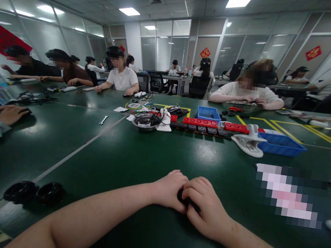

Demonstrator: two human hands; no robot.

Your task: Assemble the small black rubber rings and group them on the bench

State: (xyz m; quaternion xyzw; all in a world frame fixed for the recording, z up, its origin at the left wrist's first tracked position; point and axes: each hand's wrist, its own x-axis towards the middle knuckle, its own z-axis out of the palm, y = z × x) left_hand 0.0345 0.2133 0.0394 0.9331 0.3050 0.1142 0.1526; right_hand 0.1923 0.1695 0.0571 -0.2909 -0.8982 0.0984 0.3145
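Note:
My left hand [171, 189] and my right hand [205, 206] meet over the green table [135, 157], fingers curled round a small black object [184, 198]. Most of that object is hidden by the fingers, so its shape cannot be made out. Both hands touch each other at the fingertips. Two black ring-like parts, one [21, 192] beside the other [50, 193], lie on the table at the lower left, near my left forearm.
Ahead are a metal bowl with cables [146, 122], a red and black strip [201, 125], a white clamp [250, 141] and blue trays [283, 145]. A wrench [103, 120] lies left. Another person's hand [11, 114] rests at the left edge. People sit opposite.

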